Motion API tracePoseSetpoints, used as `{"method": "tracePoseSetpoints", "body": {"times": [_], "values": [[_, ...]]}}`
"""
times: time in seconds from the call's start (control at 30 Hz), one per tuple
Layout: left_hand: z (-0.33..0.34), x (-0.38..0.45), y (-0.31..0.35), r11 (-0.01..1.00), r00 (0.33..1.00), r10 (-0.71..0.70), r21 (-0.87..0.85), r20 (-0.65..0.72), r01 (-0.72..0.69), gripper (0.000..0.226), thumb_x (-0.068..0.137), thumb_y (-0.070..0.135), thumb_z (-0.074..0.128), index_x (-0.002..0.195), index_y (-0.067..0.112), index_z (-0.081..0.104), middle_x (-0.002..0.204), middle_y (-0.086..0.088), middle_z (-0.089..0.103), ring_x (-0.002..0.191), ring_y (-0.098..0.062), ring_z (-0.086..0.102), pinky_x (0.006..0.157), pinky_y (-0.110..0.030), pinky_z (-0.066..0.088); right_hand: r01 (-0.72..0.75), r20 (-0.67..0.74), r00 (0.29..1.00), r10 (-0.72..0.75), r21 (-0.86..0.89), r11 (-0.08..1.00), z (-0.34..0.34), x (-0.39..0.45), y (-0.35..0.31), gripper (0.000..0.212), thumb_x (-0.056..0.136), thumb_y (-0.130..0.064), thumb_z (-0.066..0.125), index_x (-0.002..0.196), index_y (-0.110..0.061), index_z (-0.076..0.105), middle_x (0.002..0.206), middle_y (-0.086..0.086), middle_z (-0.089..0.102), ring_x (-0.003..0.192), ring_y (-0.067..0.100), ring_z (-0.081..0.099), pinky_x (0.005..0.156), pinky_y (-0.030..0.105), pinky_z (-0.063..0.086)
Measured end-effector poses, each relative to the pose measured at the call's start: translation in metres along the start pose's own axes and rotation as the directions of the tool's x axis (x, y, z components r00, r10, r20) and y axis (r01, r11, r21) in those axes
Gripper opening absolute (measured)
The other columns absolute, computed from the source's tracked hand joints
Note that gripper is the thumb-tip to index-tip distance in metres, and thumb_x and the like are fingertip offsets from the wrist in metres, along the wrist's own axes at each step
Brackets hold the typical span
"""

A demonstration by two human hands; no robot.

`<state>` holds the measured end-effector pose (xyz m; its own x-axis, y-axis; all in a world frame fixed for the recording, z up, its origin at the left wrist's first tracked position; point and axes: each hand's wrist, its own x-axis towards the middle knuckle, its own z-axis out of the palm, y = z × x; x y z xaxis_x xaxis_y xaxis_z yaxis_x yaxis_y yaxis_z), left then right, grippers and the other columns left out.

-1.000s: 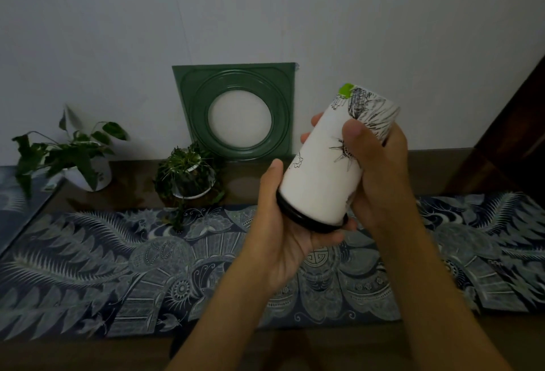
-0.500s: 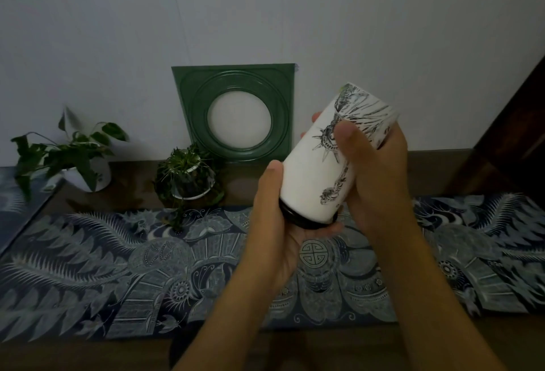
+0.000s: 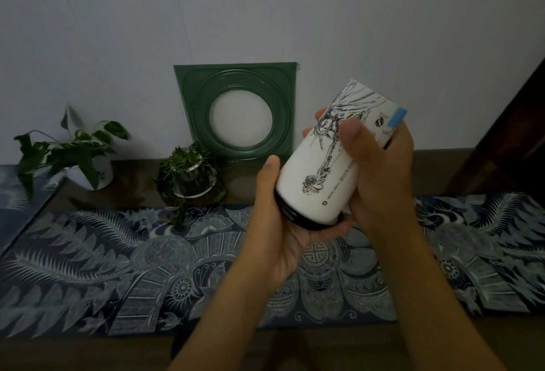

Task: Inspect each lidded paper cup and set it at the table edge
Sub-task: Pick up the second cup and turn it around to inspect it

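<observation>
Above the patterned runner [image 3: 88, 267], mid-air in front of the person, one white paper cup [image 3: 330, 170] with black line art is held upside down and tilted, black lid [image 3: 298, 218] toward the camera, base up and to the right. A small blue patch shows by the base rim. Left hand [image 3: 280, 232] cups the lid end from below, thumb up along the cup wall, fingers curled under the lid. Right hand [image 3: 380, 170] wraps the upper half, thumb pressed across the print, fingers curled round the far side.

Progress, judged only from this view: the cup is mid-inspection, not yet set down. No other cups in view, none standing at any bench edge, so can't tell how many are done or left. Remaining for this one: turn it upright and place it at the edge.

Surface: dark wooden bench [image 3: 241, 178] with the blue-grey feather and medallion runner laid along it; bare wood strip at the near edge and at the back. Behind the runner, a small leafy plant in a glass bowl [image 3: 191, 176], and further left a trailing plant in a white pot [image 3: 88, 173]. A green square plaque with a white round centre [image 3: 236, 111] leans on the plain pale wall. Dark wood panel [image 3: 507, 146] at right. Light is dim.
</observation>
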<state>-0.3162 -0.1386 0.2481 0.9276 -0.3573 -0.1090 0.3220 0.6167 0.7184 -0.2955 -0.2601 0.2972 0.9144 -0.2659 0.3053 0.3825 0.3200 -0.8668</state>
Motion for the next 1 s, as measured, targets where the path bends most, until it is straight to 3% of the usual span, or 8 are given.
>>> {"method": "tracePoseSetpoints", "body": {"times": [0.13,0.23,0.4,0.53,0.63,0.8,0.9,1.0], "values": [[0.008,0.001,-0.005,0.979,0.977,0.187,0.096,-0.102,-0.178,0.059,0.086,0.061,0.056,0.122,0.015,0.067,0.116,-0.014,0.077,0.096,-0.029,0.077,0.069,-0.046,0.065,0.021,-0.094,0.995,-0.025,-0.044,0.999,0.005,0.0,0.001,0.069,0.064,-0.036,0.081,0.123,-0.009,0.057,0.114,0.019,0.071,0.101,0.034,0.073,0.086,0.056,0.059],[0.011,0.001,-0.007,0.959,0.954,0.265,0.144,-0.141,-0.245,0.057,0.089,0.054,0.049,0.128,0.014,0.06,0.122,-0.015,0.074,0.099,-0.029,0.075,0.071,-0.048,0.065,0.021,-0.108,0.994,-0.025,-0.038,0.999,0.007,0.0,0.001,0.065,0.063,-0.035,0.082,0.119,-0.014,0.058,0.114,0.017,0.071,0.101,0.032,0.073,0.087,0.055,0.059],[0.006,-0.002,0.003,0.997,0.995,0.07,0.05,-0.067,-0.067,0.054,0.089,0.063,0.05,0.101,0.023,0.083,0.104,-0.015,0.079,0.08,-0.03,0.076,0.06,-0.037,0.063,-0.026,0.011,1.0,0.026,-0.001,1.0,0.0,0.0,-0.001,0.073,0.064,-0.03,0.08,0.128,-0.009,0.052,0.12,0.023,0.067,0.107,0.041,0.069,0.09,0.062,0.056],[-0.002,-0.001,0.008,0.994,0.994,-0.099,-0.031,0.04,0.1,0.061,0.091,0.064,0.049,0.108,0.015,0.08,0.101,-0.022,0.076,0.074,-0.036,0.073,0.054,-0.033,0.061,-0.079,0.113,0.991,0.076,0.016,0.997,-0.005,0.001,-0.004,0.08,0.065,-0.027,0.078,0.135,-0.004,0.047,0.12,0.023,0.068,0.105,0.041,0.069,0.088,0.059,0.057],[-0.005,0.0,0.009,0.984,0.986,-0.161,-0.074,0.045,0.164,0.065,0.09,0.065,0.051,0.113,0.011,0.077,0.103,-0.027,0.073,0.073,-0.039,0.072,0.05,-0.033,0.059,-0.086,0.112,0.99,0.085,-0.002,0.996,-0.005,0.0,-0.005,0.076,0.065,-0.028,0.078,0.132,-0.006,0.05,0.116,0.02,0.071,0.102,0.038,0.071,0.086,0.056,0.058],[0.001,-0.002,0.002,0.999,0.999,0.039,-0.017,-0.029,-0.039,0.053,0.093,0.061,0.052,0.112,0.02,0.078,0.112,-0.017,0.077,0.091,-0.033,0.076,0.069,-0.043,0.064,-0.031,0.004,1.0,0.031,-0.014,0.999,0.001,0.0,0.0,0.078,0.063,-0.033,0.079,0.129,-0.002,0.051,0.118,0.028,0.066,0.106,0.047,0.067,0.087,0.065,0.055],[0.009,-0.004,-0.001,0.976,0.971,0.212,0.072,-0.11,-0.205,0.057,0.088,0.057,0.058,0.128,0.016,0.061,0.124,-0.018,0.072,0.1,-0.036,0.074,0.07,-0.046,0.064,0.005,-0.055,0.998,-0.007,-0.038,0.999,0.005,0.0,0.0,0.075,0.063,-0.038,0.079,0.125,-0.006,0.053,0.117,0.026,0.067,0.105,0.047,0.067,0.086,0.063,0.056],[0.011,-0.006,-0.004,0.927,0.932,0.348,0.189,-0.106,-0.324,0.068,0.08,0.056,0.06,0.132,0.014,0.051,0.132,-0.02,0.064,0.109,-0.044,0.069,0.07,-0.052,0.064,0.021,-0.078,0.997,-0.023,-0.034,0.999,0.007,-0.001,0.0,0.073,0.062,-0.039,0.08,0.123,-0.009,0.054,0.118,0.025,0.067,0.104,0.045,0.068,0.086,0.062,0.057]]}}
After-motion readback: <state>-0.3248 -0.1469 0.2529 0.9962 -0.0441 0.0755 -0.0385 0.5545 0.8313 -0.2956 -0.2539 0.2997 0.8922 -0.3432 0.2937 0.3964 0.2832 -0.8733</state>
